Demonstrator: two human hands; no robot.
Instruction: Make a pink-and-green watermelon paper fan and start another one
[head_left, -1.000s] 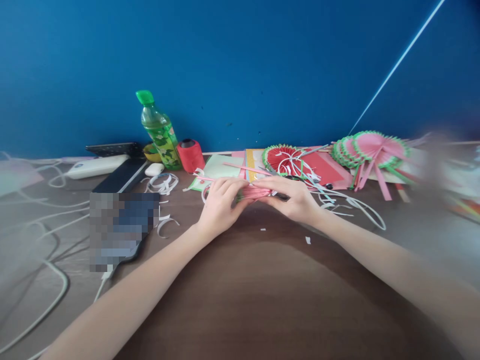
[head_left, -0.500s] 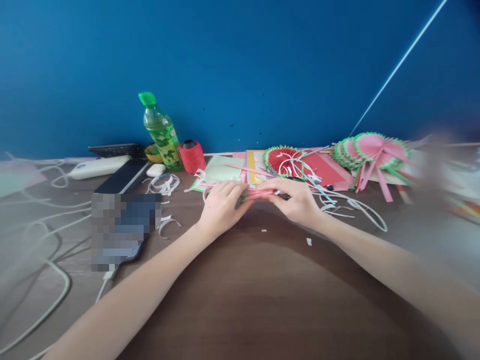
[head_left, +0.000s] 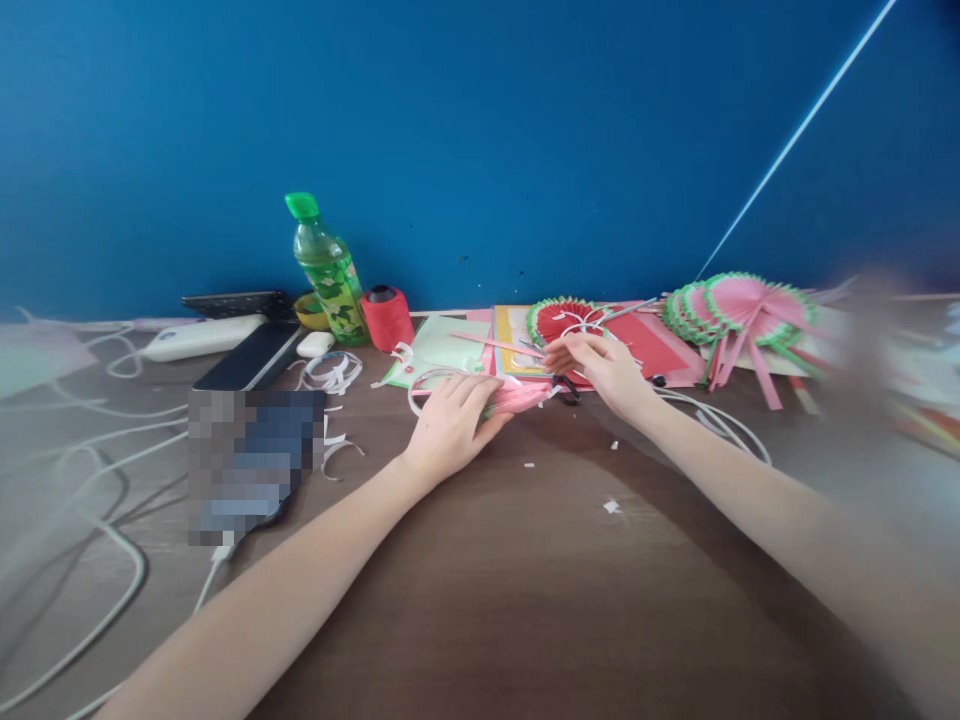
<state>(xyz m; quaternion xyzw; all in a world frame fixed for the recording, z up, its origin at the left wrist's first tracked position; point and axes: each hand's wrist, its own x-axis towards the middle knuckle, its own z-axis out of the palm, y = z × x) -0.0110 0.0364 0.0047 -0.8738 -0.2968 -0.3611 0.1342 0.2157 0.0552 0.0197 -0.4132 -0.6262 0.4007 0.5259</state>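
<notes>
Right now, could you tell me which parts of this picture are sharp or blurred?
Head view: the left hand on the pink folded paper and the green bottle are sharp; the far right past the paper fans is smeared; a pixelated block covers something left of the hand.

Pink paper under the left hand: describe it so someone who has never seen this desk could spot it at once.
On the brown table before the blue wall, find the left hand near the middle. The folded pink paper bundle pokes out rightward from under its fingers. Unlike the round green-rimmed fans at the back, it is pressed into a narrow flat wad.
</notes>
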